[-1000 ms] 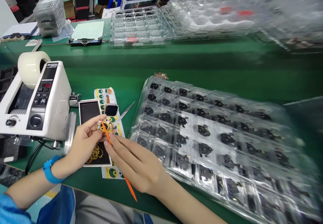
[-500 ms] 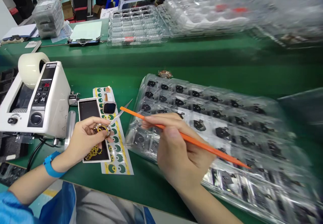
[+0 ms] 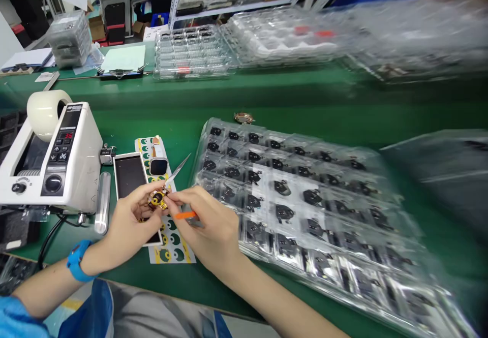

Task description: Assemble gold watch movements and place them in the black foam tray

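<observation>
My left hand is closed round a small gold watch case with a yellow ring-shaped piece on its face. My right hand has come up against it, thumb and fingertips at the case's right side. A flat orange stick is gripped in that right hand, mostly covered by the fingers. Just beyond the fingers a pointed silver blade sticks out; I cannot tell whether it is held or lies on the bench. Beneath the hands are a white-rimmed black tray and a sheet of yellow-and-green stickers.
A white tape dispenser stands at left, a clear tube beside it. To the right lies a large clear blister tray of black parts. A smartwatch rests on the sticker sheet; another watch case sits behind the tray.
My right hand has moved left and down from over the blister tray to the watch case, and the orange stick has turned with it. My left hand keeps the case nearly in place.
</observation>
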A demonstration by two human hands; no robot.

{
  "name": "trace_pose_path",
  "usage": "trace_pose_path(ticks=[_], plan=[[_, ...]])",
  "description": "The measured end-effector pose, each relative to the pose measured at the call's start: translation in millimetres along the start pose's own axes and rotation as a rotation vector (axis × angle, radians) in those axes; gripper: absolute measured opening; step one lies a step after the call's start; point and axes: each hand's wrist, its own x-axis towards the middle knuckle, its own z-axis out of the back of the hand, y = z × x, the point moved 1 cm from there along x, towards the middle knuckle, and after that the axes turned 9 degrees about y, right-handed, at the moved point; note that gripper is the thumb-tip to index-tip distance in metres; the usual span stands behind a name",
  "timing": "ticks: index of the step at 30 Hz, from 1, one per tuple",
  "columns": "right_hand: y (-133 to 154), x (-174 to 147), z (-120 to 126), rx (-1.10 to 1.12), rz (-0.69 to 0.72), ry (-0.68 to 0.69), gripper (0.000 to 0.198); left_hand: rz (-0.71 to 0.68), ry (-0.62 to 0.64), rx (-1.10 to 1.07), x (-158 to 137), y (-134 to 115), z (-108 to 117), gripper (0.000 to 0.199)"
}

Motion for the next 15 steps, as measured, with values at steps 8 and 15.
trace_pose_path(ticks=[8, 15], plan=[[-5.1, 4.4, -2.9, -0.008, -0.078, 0.074, 0.010, -0.086, 0.015, 0.251, -3.9, 12.4, -2.5, 0.045], [-7.1, 4.9, -3.0, -0.056, -0.036, 0.097, 0.011, -0.202, 0.057, 0.531, -9.1, 12.0, -3.1, 0.053]])
